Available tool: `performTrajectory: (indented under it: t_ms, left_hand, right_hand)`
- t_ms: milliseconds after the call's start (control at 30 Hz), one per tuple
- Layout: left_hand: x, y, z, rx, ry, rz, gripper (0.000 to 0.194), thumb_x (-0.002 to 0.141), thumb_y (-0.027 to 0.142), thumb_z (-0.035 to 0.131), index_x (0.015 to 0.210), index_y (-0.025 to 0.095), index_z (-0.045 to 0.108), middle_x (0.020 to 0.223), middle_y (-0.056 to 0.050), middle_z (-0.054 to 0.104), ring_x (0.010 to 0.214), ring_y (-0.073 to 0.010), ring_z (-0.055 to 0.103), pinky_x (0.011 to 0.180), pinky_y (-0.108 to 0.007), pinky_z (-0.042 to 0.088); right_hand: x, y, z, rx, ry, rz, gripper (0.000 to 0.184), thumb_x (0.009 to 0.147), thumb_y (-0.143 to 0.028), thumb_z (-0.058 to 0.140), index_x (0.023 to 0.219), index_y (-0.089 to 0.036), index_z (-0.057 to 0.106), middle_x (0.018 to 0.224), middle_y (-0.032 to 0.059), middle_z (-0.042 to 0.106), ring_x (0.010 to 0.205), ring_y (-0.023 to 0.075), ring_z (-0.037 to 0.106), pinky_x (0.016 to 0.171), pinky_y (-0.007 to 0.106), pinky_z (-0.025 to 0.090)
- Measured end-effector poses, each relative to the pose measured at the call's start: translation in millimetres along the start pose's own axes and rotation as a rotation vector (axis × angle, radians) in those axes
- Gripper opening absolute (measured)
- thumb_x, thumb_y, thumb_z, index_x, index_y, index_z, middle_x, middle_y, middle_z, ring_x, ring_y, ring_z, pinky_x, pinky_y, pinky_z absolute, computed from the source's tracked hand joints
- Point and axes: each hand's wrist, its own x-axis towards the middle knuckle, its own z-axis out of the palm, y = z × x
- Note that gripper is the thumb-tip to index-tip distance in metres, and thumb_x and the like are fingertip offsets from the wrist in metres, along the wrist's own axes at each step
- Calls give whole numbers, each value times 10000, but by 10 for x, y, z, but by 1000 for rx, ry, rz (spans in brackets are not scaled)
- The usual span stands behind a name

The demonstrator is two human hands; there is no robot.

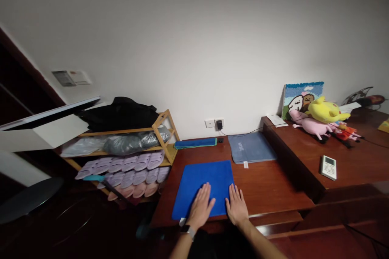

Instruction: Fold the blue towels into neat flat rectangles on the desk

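A bright blue cloth [203, 176] lies spread out on the reddish-brown wooden desk [261, 186], a small white tag at its near left corner. My left hand [201, 205] rests flat on the lower middle of this cloth, fingers stretched out. At the cloth's right edge lies my right hand [236, 205], palm down with fingers extended, partly over the wood. Neither hand grips anything. Behind, a grey-blue cloth [251, 148] with a white tag lies flat, and a folded dark blue cloth [196, 143] with a green edge sits near the wall.
On the left stands a wooden rack [167, 133] with several slippers [133, 162] and a black bag [121, 115]. A higher desk section [304, 158] on the right bears plush toys [323, 111], a picture [300, 95] and a remote control [328, 167]. A black plug [219, 124] sits in the wall socket.
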Motion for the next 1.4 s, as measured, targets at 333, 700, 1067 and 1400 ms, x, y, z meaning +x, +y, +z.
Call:
performTrajectory:
  t_ms: [333, 700, 1067, 1400]
  left_hand:
    - [50, 659, 333, -70, -110, 70, 656, 1075, 488, 225, 1643, 235, 18, 1704, -54, 159, 1573, -239, 187, 1286, -500, 243]
    - [-694, -976, 93, 84, -29, -348, 743, 1042, 609, 250, 1642, 176, 183, 1680, -105, 258, 1552, -264, 252, 1264, -525, 270]
    - [-782, -965, 136, 101, 57, -336, 754, 1035, 607, 289, 1643, 170, 197, 1673, -120, 302, 1547, -276, 276, 1256, -509, 294]
    - [-794, -1008, 134, 105, 54, -345, 747, 1032, 597, 278, 1650, 191, 172, 1669, -104, 327, 1538, -277, 308, 1242, -504, 321]
  right_hand:
    - [4, 15, 25, -21, -15, -35, 633, 1032, -360, 183, 1623, -134, 220, 1693, 42, 95, 1587, 237, 36, 1298, 458, 39]
    - [-36, -38, -86, -2, -29, 17, 675, 1031, -429, 184, 1628, -114, 177, 1695, 18, 80, 1588, 218, 53, 1297, 418, 25]
    - [101, -61, -143, 27, -34, 74, 684, 1039, -475, 139, 1633, -136, 160, 1697, 17, 123, 1584, 209, 98, 1292, 429, 68]
    - [457, -57, -93, 0, -19, 96, 684, 1027, -427, 170, 1625, -94, 170, 1700, 41, 105, 1586, 217, 83, 1288, 423, 23]
